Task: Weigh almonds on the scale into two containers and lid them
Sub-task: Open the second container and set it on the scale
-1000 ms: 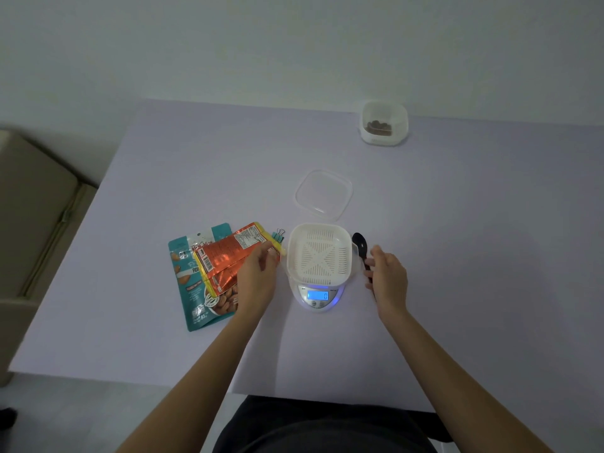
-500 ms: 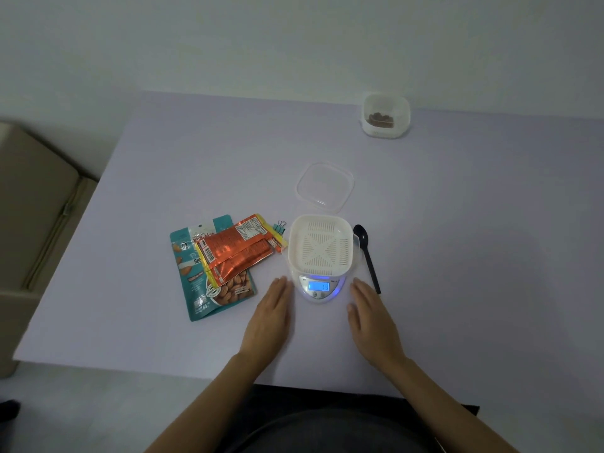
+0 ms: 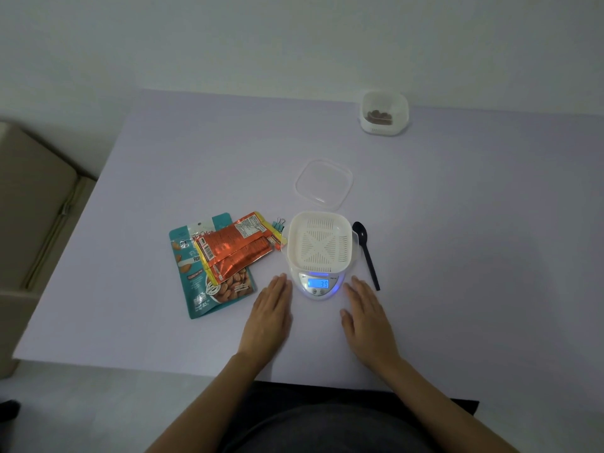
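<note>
Both hands flat on the counter, left hand and right hand flanking the lit scale, fingers straight, holding nothing, empty white container on top

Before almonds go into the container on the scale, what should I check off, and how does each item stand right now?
1. Container sits on the scale: ok.
2. Container empty: ok, its slotted floor shows bare.
3. Scale zeroed: not ok, the lit display reads 39.
4. Hands free: ok, left hand and right hand lie flat on the table, holding nothing.
5. Spoon within reach: ok, it lies just right of the scale.
6. Teal almond bag open: cannot tell.
</note>
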